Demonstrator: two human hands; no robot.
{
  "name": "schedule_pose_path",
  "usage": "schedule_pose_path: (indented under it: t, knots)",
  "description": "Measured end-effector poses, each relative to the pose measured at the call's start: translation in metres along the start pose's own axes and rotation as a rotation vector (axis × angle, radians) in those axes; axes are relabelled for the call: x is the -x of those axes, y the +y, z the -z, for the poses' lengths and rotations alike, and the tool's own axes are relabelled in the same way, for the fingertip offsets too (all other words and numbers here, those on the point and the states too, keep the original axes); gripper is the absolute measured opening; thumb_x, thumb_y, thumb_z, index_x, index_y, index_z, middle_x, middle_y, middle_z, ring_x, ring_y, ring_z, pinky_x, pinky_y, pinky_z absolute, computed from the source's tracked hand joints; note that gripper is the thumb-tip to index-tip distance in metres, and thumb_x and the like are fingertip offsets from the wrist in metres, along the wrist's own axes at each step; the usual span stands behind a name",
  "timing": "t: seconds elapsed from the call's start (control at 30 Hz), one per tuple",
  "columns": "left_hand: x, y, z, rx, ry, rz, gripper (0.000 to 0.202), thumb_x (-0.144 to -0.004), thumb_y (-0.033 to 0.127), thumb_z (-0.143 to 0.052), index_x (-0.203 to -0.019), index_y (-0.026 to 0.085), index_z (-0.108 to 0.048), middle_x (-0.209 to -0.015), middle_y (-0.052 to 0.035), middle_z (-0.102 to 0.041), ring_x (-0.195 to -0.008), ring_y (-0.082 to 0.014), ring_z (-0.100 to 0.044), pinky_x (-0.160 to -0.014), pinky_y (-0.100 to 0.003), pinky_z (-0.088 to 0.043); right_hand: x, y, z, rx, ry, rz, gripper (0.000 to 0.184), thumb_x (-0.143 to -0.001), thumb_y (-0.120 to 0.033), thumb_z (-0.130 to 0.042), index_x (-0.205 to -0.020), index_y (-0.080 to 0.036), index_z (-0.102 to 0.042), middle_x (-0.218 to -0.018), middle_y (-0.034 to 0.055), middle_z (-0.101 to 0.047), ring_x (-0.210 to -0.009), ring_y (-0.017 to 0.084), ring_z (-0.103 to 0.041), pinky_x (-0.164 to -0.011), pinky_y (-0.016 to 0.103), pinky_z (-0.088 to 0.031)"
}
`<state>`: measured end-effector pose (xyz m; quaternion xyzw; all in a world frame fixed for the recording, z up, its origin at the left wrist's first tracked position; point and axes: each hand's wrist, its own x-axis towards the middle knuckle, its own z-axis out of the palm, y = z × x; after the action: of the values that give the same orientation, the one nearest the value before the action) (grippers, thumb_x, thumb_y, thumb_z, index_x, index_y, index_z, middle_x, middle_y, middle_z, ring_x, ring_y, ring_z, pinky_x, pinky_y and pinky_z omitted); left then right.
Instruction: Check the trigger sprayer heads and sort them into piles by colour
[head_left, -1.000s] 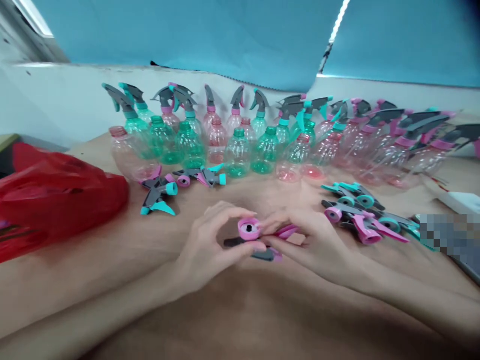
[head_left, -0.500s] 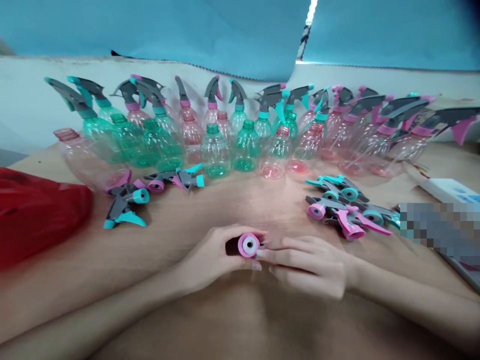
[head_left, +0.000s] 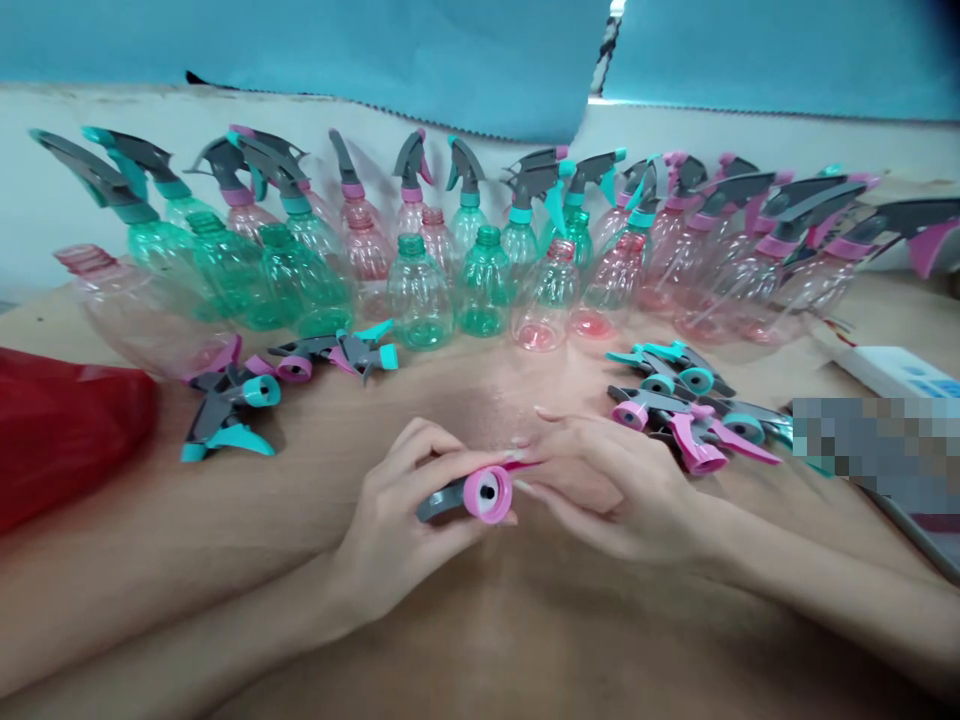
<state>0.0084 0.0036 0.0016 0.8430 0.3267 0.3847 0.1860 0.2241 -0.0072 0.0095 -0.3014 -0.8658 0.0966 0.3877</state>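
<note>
left hand point(head_left: 397, 525) curling around a grey plastic sprayer head point(head_left: 469, 494) with round pink collar, right hand point(head_left: 600, 480) pinching its tip, ribbed translucent bottles point(head_left: 420, 300) standing behind

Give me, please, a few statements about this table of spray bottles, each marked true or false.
The left hand holds a spray head with a pink collar. True.
All the bottles at the back carry spray heads. False: several in front stand open-necked.
A red bag lies on the left. True.
The right hand grips a green bottle. False: its fingertips meet the held spray head.
Right of the hands lie loose spray heads. True.
</note>
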Motion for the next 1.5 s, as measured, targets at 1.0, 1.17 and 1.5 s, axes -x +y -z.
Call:
schedule_pose_path:
  t: [1.0, 1.17, 1.5]
  knots:
    - [0.0, -0.001, 0.006, 0.053, -0.058, -0.043, 0.028, -0.082, 0.04, -0.063, -0.107, 0.026, -0.065, -0.081, -0.0028, -0.059, -0.077, -0.0168, -0.052, -0.064, -0.029, -0.047, -0.025, -0.023, -0.001, -0.399, -0.089, -0.317, 0.017, -0.074, -0.011, -0.066, -0.065, -0.018, -0.053, -0.066, -0.0055, -0.056, -0.057, 0.005, -0.05, -0.049, 0.015, -0.038]
    - [0.005, -0.002, 0.006, -0.002, -0.028, -0.103, 0.022, -0.087, 0.028, -0.06, -0.109, 0.028, -0.061, -0.083, -0.0023, -0.059, -0.08, -0.0175, -0.05, -0.071, -0.033, -0.044, -0.017, -0.043, -0.018, -0.507, 0.095, -0.501, 0.017, -0.072, -0.006, -0.058, -0.066, -0.018, -0.047, -0.061, -0.0055, -0.049, -0.052, 0.005, -0.045, -0.045, 0.015, -0.036]
    - [0.005, 0.001, 0.002, -0.158, -0.059, -0.187, 0.009, -0.088, 0.023, -0.054, -0.08, 0.022, -0.059, -0.079, -0.0004, -0.063, -0.08, -0.0175, -0.052, -0.073, -0.036, -0.036, -0.012, -0.05, -0.022, 0.136, 0.024, -0.234, 0.01, -0.067, -0.008, -0.047, -0.071, -0.018, -0.048, -0.056, -0.0065, -0.047, -0.044, 0.007, -0.036, -0.041, 0.025, -0.028]
